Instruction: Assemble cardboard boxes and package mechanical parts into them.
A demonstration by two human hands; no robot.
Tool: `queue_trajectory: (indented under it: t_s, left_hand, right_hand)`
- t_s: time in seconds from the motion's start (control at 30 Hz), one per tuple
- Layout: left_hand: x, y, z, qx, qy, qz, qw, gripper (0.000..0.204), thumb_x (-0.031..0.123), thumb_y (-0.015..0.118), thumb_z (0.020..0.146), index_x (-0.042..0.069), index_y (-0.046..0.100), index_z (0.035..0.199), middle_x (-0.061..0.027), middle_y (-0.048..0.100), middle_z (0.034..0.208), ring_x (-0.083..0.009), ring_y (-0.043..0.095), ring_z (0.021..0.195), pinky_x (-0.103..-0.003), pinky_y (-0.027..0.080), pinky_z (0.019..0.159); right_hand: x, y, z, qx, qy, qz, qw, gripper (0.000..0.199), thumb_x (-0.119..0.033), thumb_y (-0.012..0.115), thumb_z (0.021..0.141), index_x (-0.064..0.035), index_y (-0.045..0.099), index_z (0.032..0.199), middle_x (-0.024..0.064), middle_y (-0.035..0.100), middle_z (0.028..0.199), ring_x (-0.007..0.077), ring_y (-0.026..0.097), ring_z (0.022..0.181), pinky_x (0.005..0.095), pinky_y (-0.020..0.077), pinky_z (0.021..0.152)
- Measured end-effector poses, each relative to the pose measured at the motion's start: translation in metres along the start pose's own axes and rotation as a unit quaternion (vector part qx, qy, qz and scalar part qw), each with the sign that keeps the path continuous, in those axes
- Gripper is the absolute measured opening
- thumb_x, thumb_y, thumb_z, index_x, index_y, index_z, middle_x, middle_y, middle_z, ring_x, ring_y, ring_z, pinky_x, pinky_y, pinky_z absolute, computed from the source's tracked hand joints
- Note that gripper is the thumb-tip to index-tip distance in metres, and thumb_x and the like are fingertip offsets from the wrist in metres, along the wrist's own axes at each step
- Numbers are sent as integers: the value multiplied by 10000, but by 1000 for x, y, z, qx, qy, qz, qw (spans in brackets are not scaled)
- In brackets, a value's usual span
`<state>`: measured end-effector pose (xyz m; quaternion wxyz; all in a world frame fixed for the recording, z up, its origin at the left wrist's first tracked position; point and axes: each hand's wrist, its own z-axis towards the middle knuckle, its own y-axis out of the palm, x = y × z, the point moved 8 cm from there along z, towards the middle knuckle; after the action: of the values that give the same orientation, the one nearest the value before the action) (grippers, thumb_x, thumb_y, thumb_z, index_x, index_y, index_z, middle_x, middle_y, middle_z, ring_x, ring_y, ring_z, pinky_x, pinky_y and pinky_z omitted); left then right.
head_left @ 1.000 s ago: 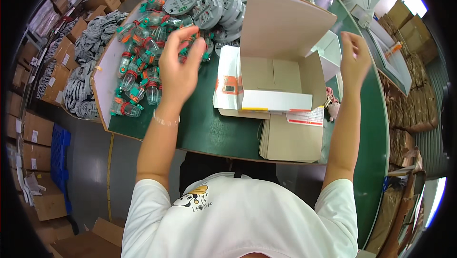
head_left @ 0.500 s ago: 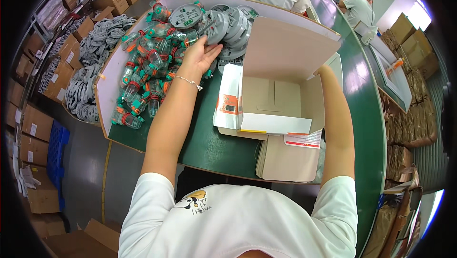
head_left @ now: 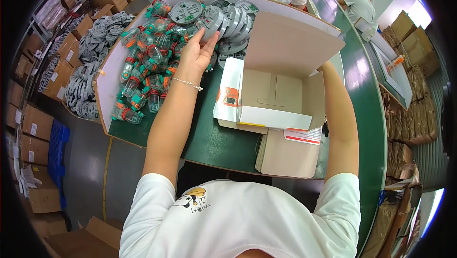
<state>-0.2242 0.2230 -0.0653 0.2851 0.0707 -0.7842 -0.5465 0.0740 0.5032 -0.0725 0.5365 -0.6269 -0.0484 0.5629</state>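
My left hand (head_left: 198, 54) reaches to the far side of the table, its fingers closed on a grey round plastic disc (head_left: 211, 21). More such grey discs (head_left: 236, 22) lean and lie in a pile just right of it. To its left is a heap of clear plastic cups (head_left: 151, 54) with green and orange fittings and red rings. In front of me stands a raised-lid cardboard box (head_left: 281, 91), white outside and brown inside, with nothing visible in it. My right arm passes along the box's right side; the right hand goes behind the lid, its fingers hidden.
A stack of flat cardboard sheets (head_left: 288, 155) lies at the near edge of the green table (head_left: 209, 139). A raised white board edge (head_left: 102, 91) borders the heap. Cartons and grey parts (head_left: 88, 84) stand on the left, beside a blue pallet (head_left: 57, 162). Two people sit farther back.
The discs at my left hand have tipped more on edge, and its fingers have shifted slightly. The cardboard box has turned a little, its lid moving slightly right.
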Motion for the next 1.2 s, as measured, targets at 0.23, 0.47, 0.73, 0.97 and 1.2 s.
queue_trajectory:
  t_s: [0.23, 0.47, 0.73, 0.97, 1.2]
  left_hand:
    - [16, 20, -72, -63, 33, 66, 995, 222, 39, 618, 948, -70, 539, 1124, -205, 610, 1160, -335, 653, 1073, -462, 590, 967]
    - [38, 10, -177, -128, 178, 190, 957, 395, 27, 594, 949, 25, 354, 1263, -196, 599, 1167, -316, 667, 1061, -489, 608, 893]
    - [37, -3, -224, -149, 243, 277, 918, 478, 71, 584, 954, 42, 306, 1342, -192, 592, 1259, -307, 662, 1109, -474, 612, 881]
    - [27, -2, -245, -164, 239, 266, 919, 512, -5, 620, 922, 34, 285, 1308, -245, 591, 1235, -316, 665, 1085, -478, 606, 887]
    - [17, -4, -255, -169, 246, 260, 918, 556, -49, 653, 890, 38, 289, 1301, -224, 637, 1158, -273, 669, 1065, -435, 595, 895]
  right_hand:
    - [-31, -18, 9, 13, -47, 25, 998, 384, -173, 613, 975, -54, 592, 1340, 122, 608, 1341, 227, 576, 1214, 391, 459, 1049]
    - [-43, -16, 5, -2, -22, 46, 999, 422, -183, 607, 980, -49, 557, 1377, 133, 594, 1361, 234, 579, 1222, 390, 476, 1035]
    - [-29, -26, -17, -51, 68, 4, 996, 465, -222, 632, 952, -53, 554, 1377, 131, 620, 1311, 238, 606, 1160, 388, 496, 980]
    - [-6, -40, -33, -144, 205, -123, 960, 517, -300, 700, 878, -68, 593, 1328, 110, 697, 1169, 239, 666, 1006, 383, 521, 873]
    - [-122, -153, -92, 247, 66, -136, 957, 245, -196, 696, 898, -42, 731, 1085, 59, 733, 916, 129, 680, 857, 256, 507, 758]
